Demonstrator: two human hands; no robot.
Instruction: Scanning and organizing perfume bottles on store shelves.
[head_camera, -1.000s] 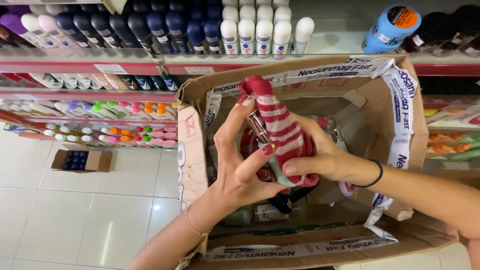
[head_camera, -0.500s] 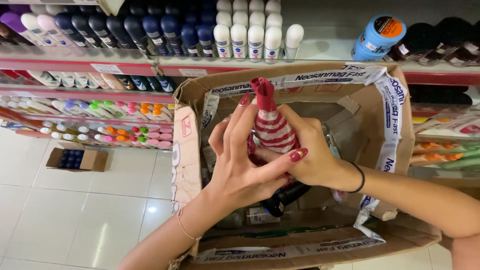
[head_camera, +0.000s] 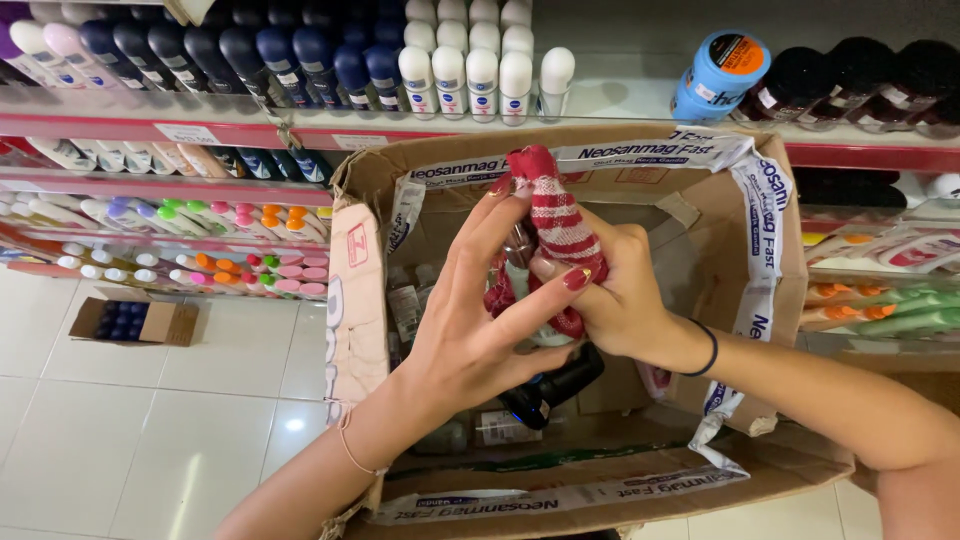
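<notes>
Hands close tighter: left hand (head_camera: 480, 320) and right hand (head_camera: 620, 295) now clasp a red-and-white striped cloth (head_camera: 555, 225) wrapped round a small bottle, lifted slightly higher above the open cardboard box (head_camera: 770, 300).

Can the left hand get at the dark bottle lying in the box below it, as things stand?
Probably not right away. The left hand is wrapped with the right hand around the red-and-white cloth; the dark bottle lies just beneath, path open once it lets go.

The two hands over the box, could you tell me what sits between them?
In the head view, a red-and-white striped cloth wrapped round a small bottle, gripped by left hand and right hand.
</notes>
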